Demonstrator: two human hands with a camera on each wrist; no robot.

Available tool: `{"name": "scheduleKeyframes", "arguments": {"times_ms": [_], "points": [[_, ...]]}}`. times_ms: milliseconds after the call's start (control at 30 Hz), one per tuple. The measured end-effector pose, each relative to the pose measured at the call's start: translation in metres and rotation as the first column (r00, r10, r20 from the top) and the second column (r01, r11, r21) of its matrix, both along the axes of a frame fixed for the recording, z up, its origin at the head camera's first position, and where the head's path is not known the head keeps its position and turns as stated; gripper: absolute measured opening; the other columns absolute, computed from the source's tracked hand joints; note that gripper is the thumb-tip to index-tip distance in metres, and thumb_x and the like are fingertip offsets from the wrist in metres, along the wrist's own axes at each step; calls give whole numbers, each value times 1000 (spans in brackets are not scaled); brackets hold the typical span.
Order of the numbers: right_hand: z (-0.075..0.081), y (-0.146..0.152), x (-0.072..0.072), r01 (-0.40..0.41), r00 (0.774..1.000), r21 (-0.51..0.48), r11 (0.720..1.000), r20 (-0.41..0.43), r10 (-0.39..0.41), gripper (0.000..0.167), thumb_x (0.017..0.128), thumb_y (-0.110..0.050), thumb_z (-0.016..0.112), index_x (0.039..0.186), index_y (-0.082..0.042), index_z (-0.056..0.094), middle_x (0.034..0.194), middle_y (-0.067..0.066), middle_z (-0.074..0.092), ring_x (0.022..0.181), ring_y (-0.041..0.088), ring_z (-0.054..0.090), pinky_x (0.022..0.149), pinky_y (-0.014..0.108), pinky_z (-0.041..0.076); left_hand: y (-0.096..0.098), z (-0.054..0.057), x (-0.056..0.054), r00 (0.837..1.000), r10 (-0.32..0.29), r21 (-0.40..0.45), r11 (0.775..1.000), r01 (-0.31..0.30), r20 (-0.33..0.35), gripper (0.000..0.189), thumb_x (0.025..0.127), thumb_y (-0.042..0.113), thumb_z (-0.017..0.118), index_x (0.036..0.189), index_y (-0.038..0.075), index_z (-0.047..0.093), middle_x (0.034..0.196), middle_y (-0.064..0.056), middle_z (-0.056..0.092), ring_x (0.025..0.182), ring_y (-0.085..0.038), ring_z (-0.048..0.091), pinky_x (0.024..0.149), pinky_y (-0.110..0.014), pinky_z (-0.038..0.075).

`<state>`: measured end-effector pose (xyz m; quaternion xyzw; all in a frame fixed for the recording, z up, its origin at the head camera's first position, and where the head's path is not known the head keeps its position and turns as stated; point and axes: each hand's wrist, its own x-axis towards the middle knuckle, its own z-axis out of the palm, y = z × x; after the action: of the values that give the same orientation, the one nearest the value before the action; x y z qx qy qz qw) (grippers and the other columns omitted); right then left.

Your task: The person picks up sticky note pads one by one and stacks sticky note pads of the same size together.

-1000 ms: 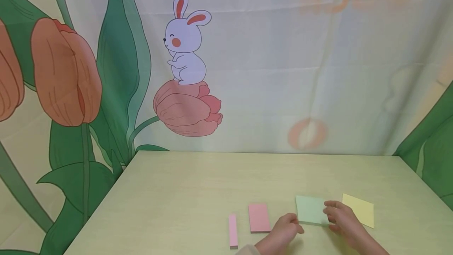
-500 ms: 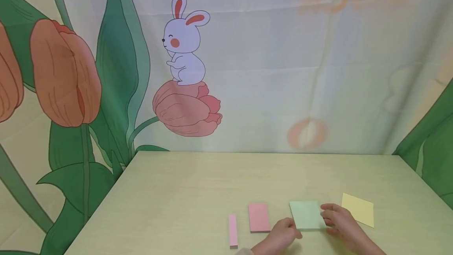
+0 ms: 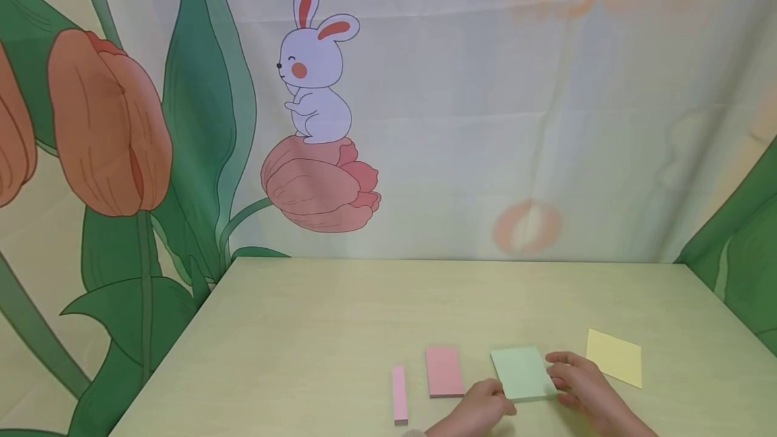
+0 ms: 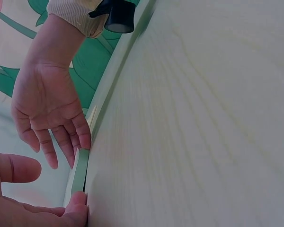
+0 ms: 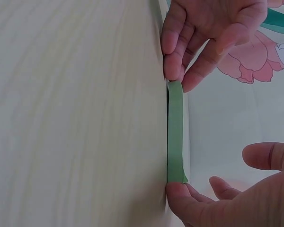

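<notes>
In the head view a pale green sticky-note pad (image 3: 523,373) lies flat on the table, slightly turned. My left hand (image 3: 477,410) touches its left edge with the fingertips. At the opposite edge are the loosely bent fingers of my right hand (image 3: 583,383). Seen edge-on in the right wrist view, the green pad (image 5: 175,132) sits between the fingertips of both hands, with one sheet corner curling up. Both thumbs stand away from the pad. A yellow square note (image 3: 614,358) lies just beyond the right hand.
Left of the green pad lie a pink rectangular pad (image 3: 444,372) and a narrow pink strip pad (image 3: 399,394). The light wood table (image 3: 291,342) ends at a printed curtain (image 3: 437,154) with a rabbit and tulips.
The green pad has slid left and toward me, turning a little. Both hands have moved slightly the same way with it. The pink pads and yellow note have stayed put.
</notes>
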<state>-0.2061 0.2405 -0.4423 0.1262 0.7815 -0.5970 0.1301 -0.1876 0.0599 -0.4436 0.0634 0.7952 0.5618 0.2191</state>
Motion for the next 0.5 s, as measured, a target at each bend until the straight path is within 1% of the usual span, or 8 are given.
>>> {"name": "scheduleKeyframes", "arguments": {"times_ms": [100, 200, 300, 433, 500], "points": [[0, -1, 1, 4, 1000, 6, 1000, 8, -4, 46, 86, -16, 46, 123, 8, 36, 98, 8, 56, 84, 18, 51, 68, 29, 45, -2, 0, 1, 1000, -4, -6, 1000, 4, 4, 11, 76, 10, 56, 83, 1, 54, 74, -1, 49, 71, -17, 44, 66, -32, 40], [0, -3, 2, 2, 1000, 9, 1000, 13, -2, 45, 86, -16, 46, 124, 8, 36, 102, 10, 55, 87, 19, 50, 69, 29, 45, -3, 0, 2, 1000, 1, 10, 1000, -1, 18, 11, 77, 9, 56, 84, 1, 54, 75, -1, 50, 73, -17, 45, 67, -33, 40], [0, -4, 2, -7, 1000, 6, 1000, 22, 6, 46, 87, -18, 46, 124, 8, 36, 107, 13, 52, 90, 21, 48, 71, 30, 45, -5, -1, 3, 1000, 2, 20, 1000, -3, 17, 11, 77, 9, 55, 84, 1, 54, 74, -1, 50, 74, -17, 46, 69, -34, 40], [0, -5, 4, -14, 1000, 0, 1000, 27, 14, 46, 88, -18, 46, 124, 8, 36, 110, 15, 50, 92, 23, 47, 73, 31, 45, -7, -2, 4, 1000, -6, 16, 1000, 6, -4, 8, 76, 8, 55, 80, 1, 53, 71, 0, 48, 71, -16, 44, 66, -31, 38], [0, -6, 4, -18, 999, -5, 1000, 30, 18, 46, 88, -18, 46, 124, 9, 35, 113, 17, 48, 93, 24, 46, 74, 33, 45, -9, -2, 5, 1000, -6, 12, 1000, 6, -13, 11, 76, 8, 55, 83, 0, 54, 72, -1, 48, 72, -16, 44, 67, -31, 39]]}}
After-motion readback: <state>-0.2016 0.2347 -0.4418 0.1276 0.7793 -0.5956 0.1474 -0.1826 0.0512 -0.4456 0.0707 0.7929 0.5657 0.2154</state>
